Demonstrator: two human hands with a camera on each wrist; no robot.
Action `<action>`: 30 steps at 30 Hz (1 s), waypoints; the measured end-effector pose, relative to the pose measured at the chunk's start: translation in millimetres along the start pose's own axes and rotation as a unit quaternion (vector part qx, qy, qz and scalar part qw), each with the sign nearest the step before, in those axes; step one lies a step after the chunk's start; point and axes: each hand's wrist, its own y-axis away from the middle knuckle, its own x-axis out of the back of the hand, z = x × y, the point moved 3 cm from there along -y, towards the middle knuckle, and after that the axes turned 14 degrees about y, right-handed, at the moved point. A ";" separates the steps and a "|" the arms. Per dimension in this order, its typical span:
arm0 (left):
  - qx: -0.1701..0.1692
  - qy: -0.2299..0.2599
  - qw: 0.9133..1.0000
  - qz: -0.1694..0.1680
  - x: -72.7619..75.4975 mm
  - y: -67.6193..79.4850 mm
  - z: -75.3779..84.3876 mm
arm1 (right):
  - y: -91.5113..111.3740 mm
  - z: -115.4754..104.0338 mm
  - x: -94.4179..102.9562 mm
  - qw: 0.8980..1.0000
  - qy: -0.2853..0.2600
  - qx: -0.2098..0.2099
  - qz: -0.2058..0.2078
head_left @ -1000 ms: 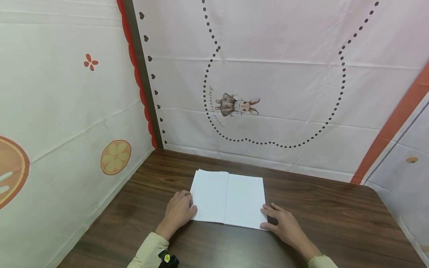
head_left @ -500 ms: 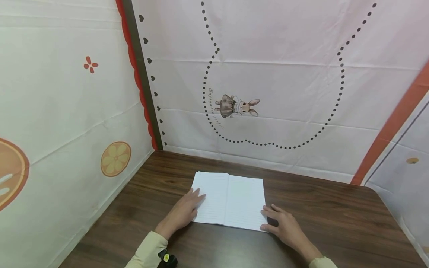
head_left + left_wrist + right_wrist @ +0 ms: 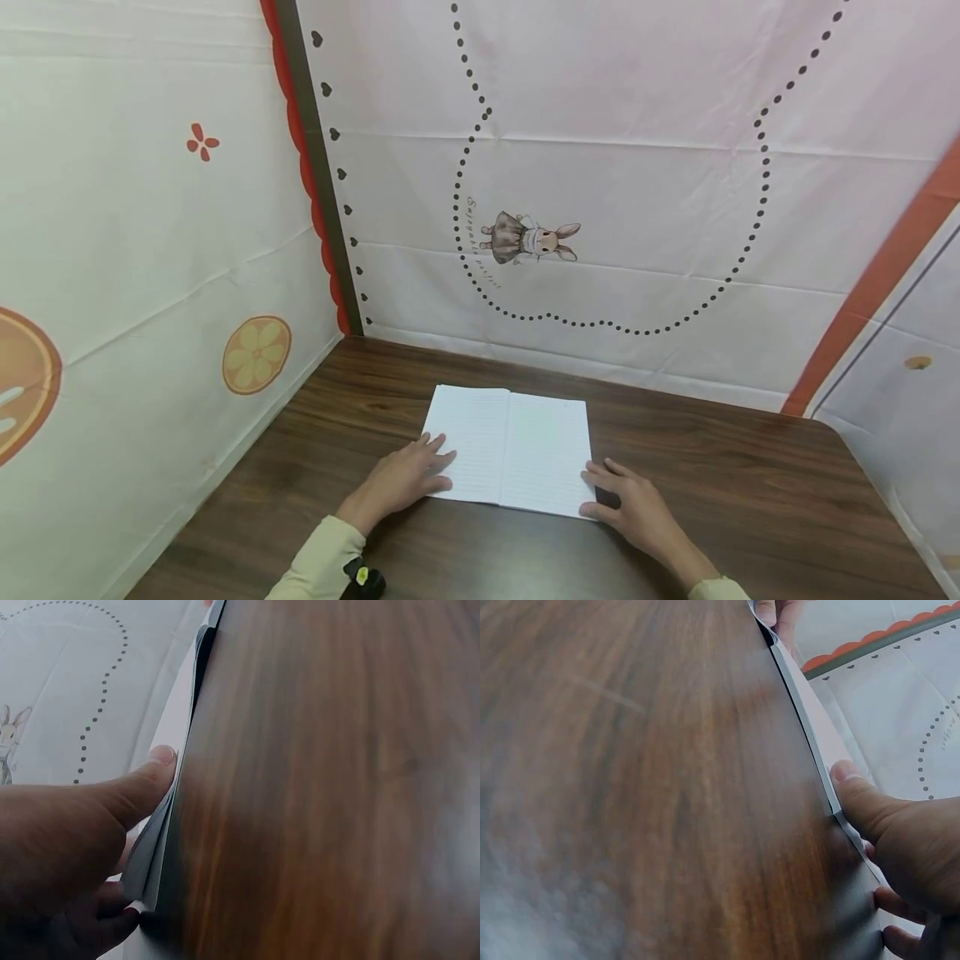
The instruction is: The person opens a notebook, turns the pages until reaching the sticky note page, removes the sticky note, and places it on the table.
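Observation:
An open notebook (image 3: 546, 454) with lined white pages lies flat on the dark wooden table, its spine running away from me. My left hand (image 3: 399, 477) rests at its left edge, fingers spread over the lower left page. In the left wrist view the left thumb (image 3: 154, 776) presses on the page near the bottom edge, where some leaves (image 3: 150, 862) stand slightly apart. My right hand (image 3: 636, 507) touches the right edge, thumb and fingertips on the right page's margin. The right wrist view shows the right thumb (image 3: 855, 791) on the page by the bottom edge.
The wooden table (image 3: 750, 483) runs back to a pale printed cloth (image 3: 637, 208) with a rabbit picture. Another cloth wall (image 3: 150, 250) with fruit prints borders the left side. A black strap (image 3: 363, 579) sits on the left sleeve.
My left hand has gone from the notebook's left edge, up onto the left page, then slightly down with fingers spread. The raised left leaf now lies flatter. The right hand stays in place.

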 end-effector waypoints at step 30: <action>-0.011 0.015 1.000 0.003 4.1 2.0 -6.6 | -2.6 7.4 9.6 0.998 -0.005 0.052 -0.036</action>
